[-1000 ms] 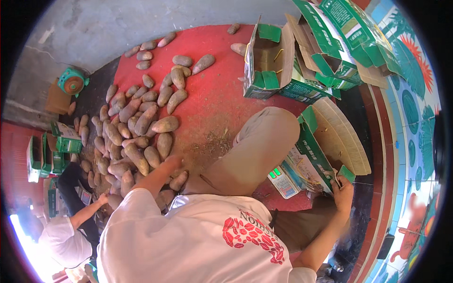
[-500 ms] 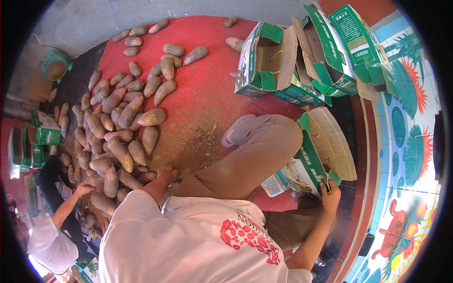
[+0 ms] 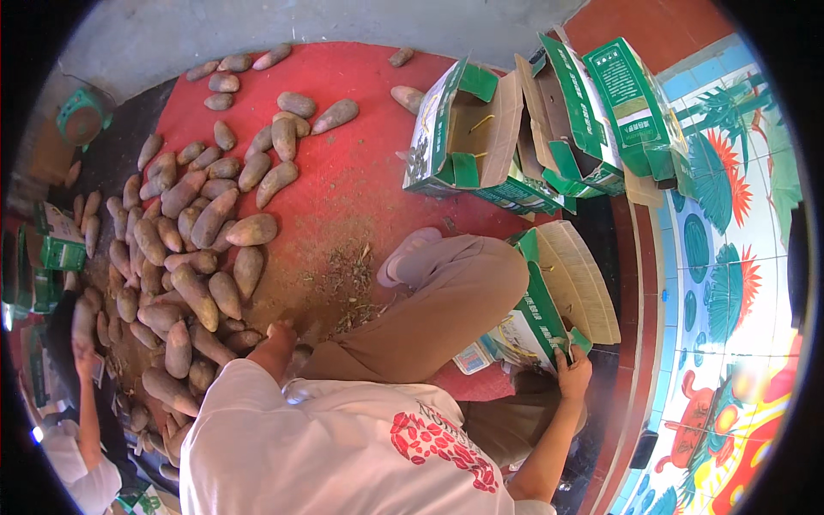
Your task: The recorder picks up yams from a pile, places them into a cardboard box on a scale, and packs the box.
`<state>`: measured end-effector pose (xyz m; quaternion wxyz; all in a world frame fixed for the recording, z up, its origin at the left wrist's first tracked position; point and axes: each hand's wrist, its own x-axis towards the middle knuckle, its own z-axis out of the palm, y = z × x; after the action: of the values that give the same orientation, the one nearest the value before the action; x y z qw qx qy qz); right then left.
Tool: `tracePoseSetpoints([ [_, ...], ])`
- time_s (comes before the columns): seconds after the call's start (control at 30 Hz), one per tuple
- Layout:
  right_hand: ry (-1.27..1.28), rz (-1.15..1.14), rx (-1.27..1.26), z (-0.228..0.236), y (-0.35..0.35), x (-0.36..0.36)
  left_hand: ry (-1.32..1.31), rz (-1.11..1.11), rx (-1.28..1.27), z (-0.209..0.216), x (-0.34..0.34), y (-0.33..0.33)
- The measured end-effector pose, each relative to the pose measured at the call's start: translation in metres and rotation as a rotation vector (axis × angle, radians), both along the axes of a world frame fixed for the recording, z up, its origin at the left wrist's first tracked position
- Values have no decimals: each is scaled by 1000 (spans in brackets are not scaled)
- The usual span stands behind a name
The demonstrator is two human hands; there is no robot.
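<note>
My right hand (image 3: 573, 371) is closed on the near edge of an open green-and-white cardboard box (image 3: 536, 322), thumb and fingers gripping its wall. The box stands beside my bent leg, its tan flap folded outward. My left hand (image 3: 280, 331) is low at the right edge of a pile of brown, sweet-potato-like tubers (image 3: 193, 293), beside my knee. Its fingers are smeared and partly hidden, so whether it holds anything cannot be told. A brown shape (image 3: 299, 357) shows just beneath it.
More open green boxes (image 3: 481, 129) stand at the far right, near a painted tile wall (image 3: 721, 283). Soil and dry scraps (image 3: 348, 270) lie on the red mat (image 3: 343, 172). At left, another person's hand (image 3: 84, 354) holds a tuber. A green round scale (image 3: 83, 118) stands farther back.
The view has shifted, so most things sit further left and lower. My left hand has turned, while my right keeps its grip on the box. The other person has lifted a tuber.
</note>
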<state>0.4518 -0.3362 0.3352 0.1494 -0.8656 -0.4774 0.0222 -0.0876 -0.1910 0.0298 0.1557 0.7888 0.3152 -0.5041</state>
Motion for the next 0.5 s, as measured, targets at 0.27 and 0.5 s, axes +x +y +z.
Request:
tracePoseSetpoints([
  [0.27,23,-21,-30,-2,3,2,138,203,-79,-35,-22,-9],
  [0.5,5,-43,-36,3,5,-6,131,337,-96,-36,-19,-19],
])
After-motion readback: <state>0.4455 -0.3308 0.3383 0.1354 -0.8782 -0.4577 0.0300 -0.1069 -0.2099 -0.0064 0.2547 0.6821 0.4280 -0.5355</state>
